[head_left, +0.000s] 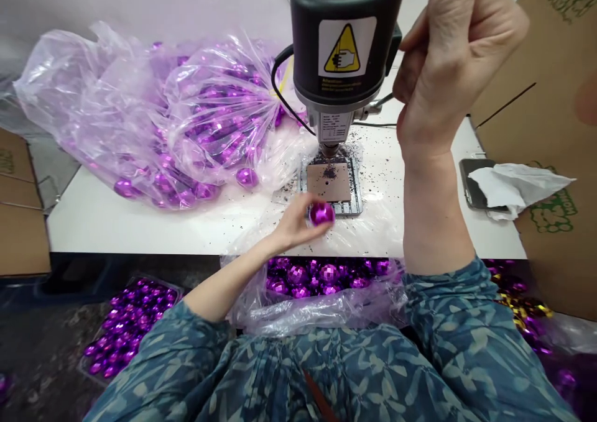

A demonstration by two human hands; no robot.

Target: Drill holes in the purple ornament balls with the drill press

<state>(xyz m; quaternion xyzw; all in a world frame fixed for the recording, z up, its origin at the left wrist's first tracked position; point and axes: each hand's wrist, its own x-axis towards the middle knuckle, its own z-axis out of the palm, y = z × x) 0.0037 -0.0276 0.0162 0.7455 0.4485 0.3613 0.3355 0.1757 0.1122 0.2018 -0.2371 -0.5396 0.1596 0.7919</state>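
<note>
A shiny purple faceted ball [321,214] is pinched between the thumb and fingers of my left hand [298,223], just in front of the base plate [352,207] of a bench drill press [349,92]. My right hand [443,61] is raised beside the machine's dark head, its fingers wrapped round the feed lever [385,99], whose grip is mostly hidden by them. On the base lies a brown square board [329,183] with a small hole and dark shavings under the chuck [329,150].
Clear bags of purple balls [224,117] fill the table's left. Below its front edge sits a plastic-lined container of balls [298,276]; a tray of balls [135,316] is at lower left. A phone with tissue [508,183] lies right, beside a cardboard box [550,123].
</note>
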